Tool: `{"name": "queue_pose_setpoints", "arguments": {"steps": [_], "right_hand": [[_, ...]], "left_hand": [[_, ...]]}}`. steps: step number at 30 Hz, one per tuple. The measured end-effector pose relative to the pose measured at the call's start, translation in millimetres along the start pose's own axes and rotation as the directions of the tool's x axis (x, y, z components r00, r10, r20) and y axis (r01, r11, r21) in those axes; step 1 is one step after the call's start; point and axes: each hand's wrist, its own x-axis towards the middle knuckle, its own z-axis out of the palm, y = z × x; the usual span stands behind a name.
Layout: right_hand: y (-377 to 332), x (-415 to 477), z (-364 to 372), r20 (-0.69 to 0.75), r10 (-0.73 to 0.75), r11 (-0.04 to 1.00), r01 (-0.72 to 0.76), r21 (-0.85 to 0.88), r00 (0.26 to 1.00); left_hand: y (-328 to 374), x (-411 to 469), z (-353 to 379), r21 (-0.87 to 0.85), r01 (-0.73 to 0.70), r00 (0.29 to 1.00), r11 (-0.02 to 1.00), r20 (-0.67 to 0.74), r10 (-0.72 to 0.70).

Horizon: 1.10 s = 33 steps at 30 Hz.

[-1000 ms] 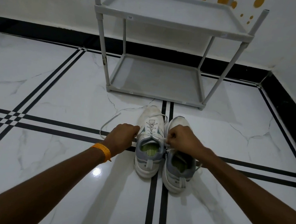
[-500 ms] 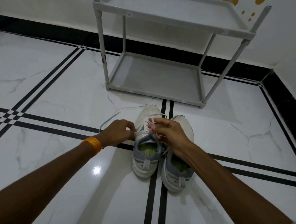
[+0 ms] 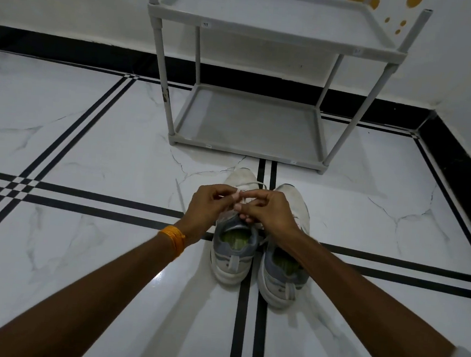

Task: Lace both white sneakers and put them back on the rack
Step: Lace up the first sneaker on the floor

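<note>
Spanning the whole view: glossy white marble floor with black double stripes (image 3: 93,147). Beyond both hands, against the wall, stands the grey two-shelf plastic rack (image 3: 251,122), nothing on either shelf. Directly under the hands, the two white sneakers with grey heels and green insoles sit side by side on the floor, toes toward the rack: left sneaker (image 3: 233,253), right sneaker (image 3: 282,272), touching or nearly so. Left hand (image 3: 207,207) and right hand (image 3: 269,213) meet above the left sneaker's tongue, each pinching the thin white lace (image 3: 252,184); fingertips nearly touch. Orange thread band (image 3: 172,237) sits on the left wrist.
</note>
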Motion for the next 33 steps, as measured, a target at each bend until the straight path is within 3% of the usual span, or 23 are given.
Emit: {"name": "queue_pose_setpoints", "arguments": {"steps": [3, 6, 15, 17, 21, 23, 27, 30, 33], "right_hand": [[-2, 3, -5, 0.091, 0.052, 0.995, -0.059, 0.075, 0.994], [-3, 6, -9, 0.127, 0.083, 0.992, -0.094, 0.079, 0.988], [-4, 10, -9, 0.135, 0.107, 0.993, -0.114, 0.042, 0.985], [-4, 12, -8, 0.135, 0.108, 0.994, -0.111, 0.016, 0.985], [-5, 12, -8, 0.139, 0.070, 0.996, -0.062, -0.061, 0.988], [-5, 11, -8, 0.132, 0.041, 0.995, -0.029, -0.094, 0.990], [-2, 7, -6, 0.117, -0.014, 0.995, 0.025, -0.097, 0.993], [-2, 5, -5, 0.076, -0.063, 0.978, 0.077, -0.196, 0.995], [-1, 2, -4, 0.071, -0.130, 0.943, 0.145, -0.300, 0.989]], "left_hand": [[-4, 1, 3, 0.225, -0.112, 0.991, 0.968, -0.053, 0.127], [-5, -1, 10, 0.332, -0.214, 0.968, 0.919, -0.052, 0.245], [5, 5, 12, 0.311, -0.158, 0.965, 0.937, -0.153, 0.213], [7, 5, 13, 0.338, -0.165, 0.966, 0.927, -0.134, 0.220], [3, 7, 12, 0.514, -0.287, 0.934, 0.808, -0.037, 0.355], [3, 7, 13, 0.492, -0.291, 0.938, 0.820, -0.020, 0.345], [6, 7, 15, 0.235, -0.093, 0.988, 0.967, -0.101, 0.119], [12, 7, 16, -0.018, 0.172, 0.968, 0.985, -0.182, -0.173], [20, 10, 10, -0.155, 0.386, 0.920, 0.909, 0.000, -0.391]]}}
